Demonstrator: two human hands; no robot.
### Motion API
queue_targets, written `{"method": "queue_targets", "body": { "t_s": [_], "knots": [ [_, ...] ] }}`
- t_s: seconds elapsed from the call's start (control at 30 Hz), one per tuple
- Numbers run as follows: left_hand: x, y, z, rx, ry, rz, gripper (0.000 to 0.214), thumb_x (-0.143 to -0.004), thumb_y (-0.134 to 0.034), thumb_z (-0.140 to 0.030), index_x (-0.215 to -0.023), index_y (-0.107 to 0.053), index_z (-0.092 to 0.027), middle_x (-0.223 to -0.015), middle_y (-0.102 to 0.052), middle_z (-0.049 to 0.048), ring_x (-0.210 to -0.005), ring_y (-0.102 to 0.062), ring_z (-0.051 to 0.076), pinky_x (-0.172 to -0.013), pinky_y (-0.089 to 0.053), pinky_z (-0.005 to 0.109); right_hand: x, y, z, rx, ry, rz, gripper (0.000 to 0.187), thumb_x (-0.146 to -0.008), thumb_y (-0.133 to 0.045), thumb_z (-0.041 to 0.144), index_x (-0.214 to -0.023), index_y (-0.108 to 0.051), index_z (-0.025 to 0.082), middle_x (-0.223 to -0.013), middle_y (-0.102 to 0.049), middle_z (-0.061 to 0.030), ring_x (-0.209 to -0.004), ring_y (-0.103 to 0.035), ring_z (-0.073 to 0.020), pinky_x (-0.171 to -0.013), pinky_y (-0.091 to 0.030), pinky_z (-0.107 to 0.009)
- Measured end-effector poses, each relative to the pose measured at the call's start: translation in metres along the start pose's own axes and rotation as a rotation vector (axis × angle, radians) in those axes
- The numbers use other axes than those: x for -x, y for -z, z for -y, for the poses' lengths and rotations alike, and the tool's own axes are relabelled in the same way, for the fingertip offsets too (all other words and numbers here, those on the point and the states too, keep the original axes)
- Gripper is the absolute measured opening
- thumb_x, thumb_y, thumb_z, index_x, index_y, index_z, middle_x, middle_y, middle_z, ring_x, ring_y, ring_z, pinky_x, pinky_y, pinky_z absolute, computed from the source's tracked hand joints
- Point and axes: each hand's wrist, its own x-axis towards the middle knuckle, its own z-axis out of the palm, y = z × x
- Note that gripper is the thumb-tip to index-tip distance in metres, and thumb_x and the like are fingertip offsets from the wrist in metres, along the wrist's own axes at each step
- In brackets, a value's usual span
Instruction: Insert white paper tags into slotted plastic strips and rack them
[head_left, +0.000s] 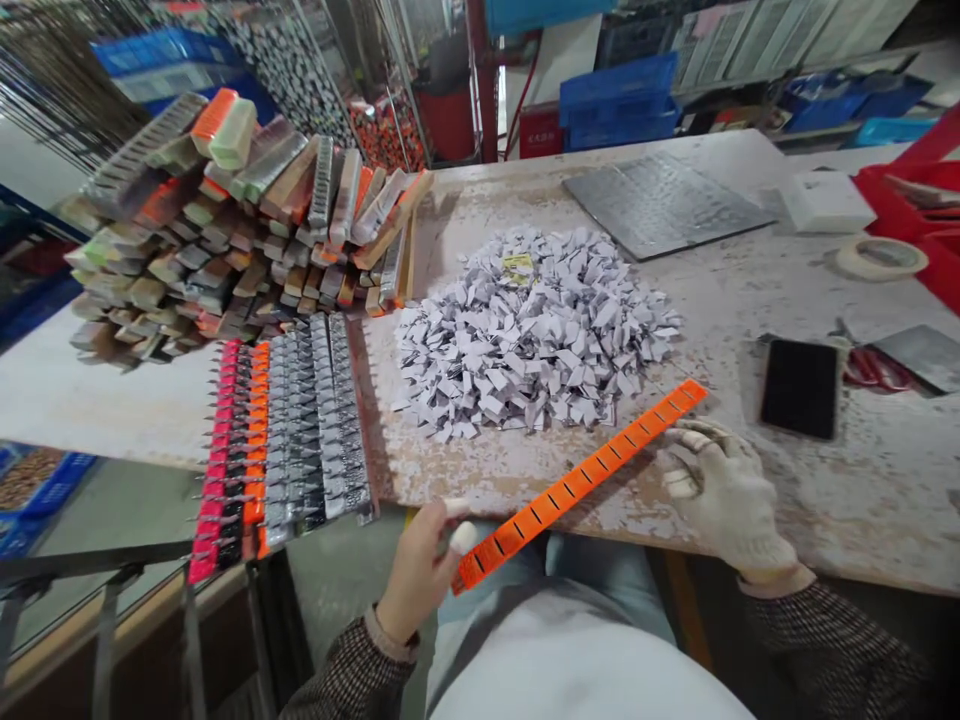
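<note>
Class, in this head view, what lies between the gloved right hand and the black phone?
Bare, paint-speckled tabletop: nothing else separates the gloved right hand from the black phone in the head view.

White knit glove on right hand; left hand bare, white fingertip cots. Dark speckled knit sleeves, pale cuffs, blue jeans, white apron.

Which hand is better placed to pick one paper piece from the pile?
Probably the left hand: its capped fingertips are closer to the paper pile than the gloved right hand, which is beside the orange slotted strip.
</note>
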Motion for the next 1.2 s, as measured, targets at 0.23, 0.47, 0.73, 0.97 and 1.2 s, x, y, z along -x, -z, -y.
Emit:
{"method": "queue_targets", "body": {
  "t_s": [0.23, 0.47, 0.73, 0.97, 1.2],
  "knots": [
    [-0.056, -0.066, -0.074, -0.646, -0.369, 0.510, 0.063, -0.100, -0.080, -0.035, -0.157, -0.056, -0.020, -0.141, -0.068, 0.0171, -0.125, -0.070, 0.035, -0.104, -0.065, 0.050, -0.077, -0.004, 0.035, 0.095, 0.104, 0.474, 0.032, -0.104, -0.057, 0.039, -0.115, -0.082, 0.021, -0.117, -0.079, -0.0153, -0.112, -0.070, -0.0341, -0.105, -0.050, -0.050],
    [-0.059, -0.088, -0.079, -0.690, -0.357, 0.598, 0.065, -0.108, -0.069, -0.041, -0.167, -0.044, -0.027, -0.136, -0.066, 0.0141, -0.117, -0.073, 0.034, -0.091, -0.068, 0.045, -0.092, -0.037, 0.058, 0.161, 0.111, 0.518, 0.018, -0.092, -0.070, 0.034, -0.098, -0.081, 0.021, -0.122, -0.076, -0.0230, -0.122, -0.065, -0.0438, -0.107, -0.046, -0.061],
    [-0.087, -0.076, -0.077, -0.454, -0.283, 0.530, 0.054, -0.109, -0.068, -0.043, -0.157, -0.058, -0.019, -0.132, -0.074, 0.0157, -0.117, -0.075, 0.035, -0.102, -0.064, 0.049, -0.070, -0.044, 0.043, 0.045, 0.135, 0.361, 0.015, -0.097, -0.066, 0.034, -0.091, -0.077, 0.026, -0.120, -0.080, -0.0137, -0.123, -0.069, -0.0365, -0.110, -0.053, -0.058],
    [-0.156, -0.106, -0.113, -0.652, -0.539, 0.258, 0.039, -0.116, -0.046, -0.018, -0.152, -0.059, -0.011, -0.152, -0.065, 0.0195, -0.133, -0.066, 0.031, -0.111, -0.058, 0.044, -0.058, -0.036, 0.044, 0.032, 0.110, 0.221, 0.015, -0.096, -0.063, 0.027, -0.103, -0.075, 0.024, -0.123, -0.079, -0.0157, -0.123, -0.070, -0.0375, -0.109, -0.057, -0.059],
    [-0.169, -0.116, -0.112, -0.798, -0.534, 0.362, 0.027, -0.112, -0.048, -0.013, -0.122, -0.073, -0.012, -0.121, -0.071, 0.0184, -0.121, -0.069, 0.033, -0.105, -0.059, 0.047, -0.024, -0.005, 0.023, -0.065, 0.032, 0.038, 0.021, -0.108, -0.062, 0.044, -0.099, -0.069, 0.025, -0.118, -0.079, -0.0101, -0.115, -0.075, -0.0306, -0.103, -0.061, -0.051]
  ]
}}
